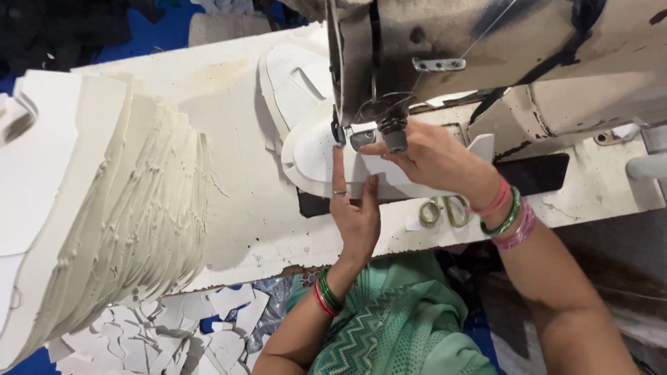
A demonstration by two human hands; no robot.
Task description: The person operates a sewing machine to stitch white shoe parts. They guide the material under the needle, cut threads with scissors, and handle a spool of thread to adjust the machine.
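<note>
Under the presser foot (363,136) your left hand (356,215) and right hand (434,158) pressed flat, grasping nothing, on the white cut piece (316,156), its length running toward the machine table (236,139)'s far edge.

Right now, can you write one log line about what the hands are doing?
left hand: flat on white cut piece | right hand: on piece beside presser foot | sewing machine | scissors on table

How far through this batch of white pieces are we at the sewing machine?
Done: a few white pieces lie behind the needle. In hand: left hand and right hand press one white piece flat under the presser foot. Left: a tall stack of cut pieces waits at the left.
</note>
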